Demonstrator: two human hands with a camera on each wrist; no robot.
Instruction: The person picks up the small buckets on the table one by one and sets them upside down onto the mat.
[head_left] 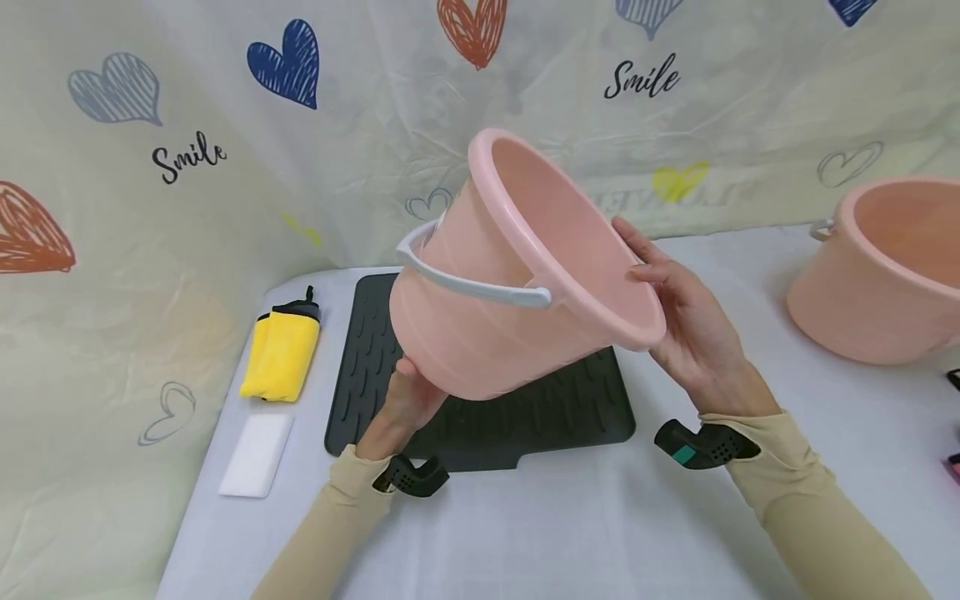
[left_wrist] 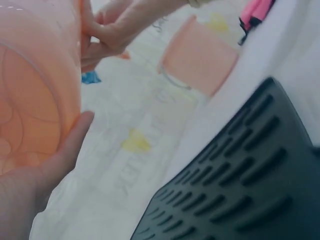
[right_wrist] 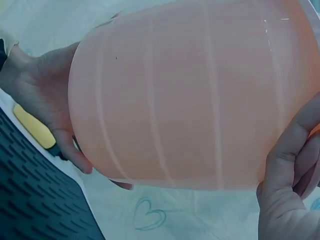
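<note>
Surroundings and grip. The white-covered surface (head_left: pixel 600 525) meets a pale backdrop (head_left: pixel 375 167), printed with hearts and "Smile", along its far edge. By the surface's left edge, toward the far left corner, lies a folded yellow cloth (head_left: pixel 281 354) with black trim; a flat white slab (head_left: pixel 257 455) lies just on its near side, by the same edge. Right of these lies a dark ridged mat (head_left: pixel 517 425), its far left corner close to the surface's far edge. To the right, apart from the mat, a second bucket (head_left: pixel 873 292) stands upright near the far edge, cut off by the frame. A pink-and-black article (left_wrist: pixel 257 12) appears beyond the mat in the left wrist view, too partial to identify.

The pink bucket (head_left: pixel 480 333) is lifted clear above the mat, hiding much of its far part; it is tilted, mouth up and to the right, with its grey handle (head_left: pixel 487 291) against the near side. My left hand (head_left: pixel 411 398) cups the base, digits spread wide around it, some hidden by the bucket in the head view. My right hand (head_left: pixel 693 329) grips the rim narrowly, its digits either side of the wall.
</note>
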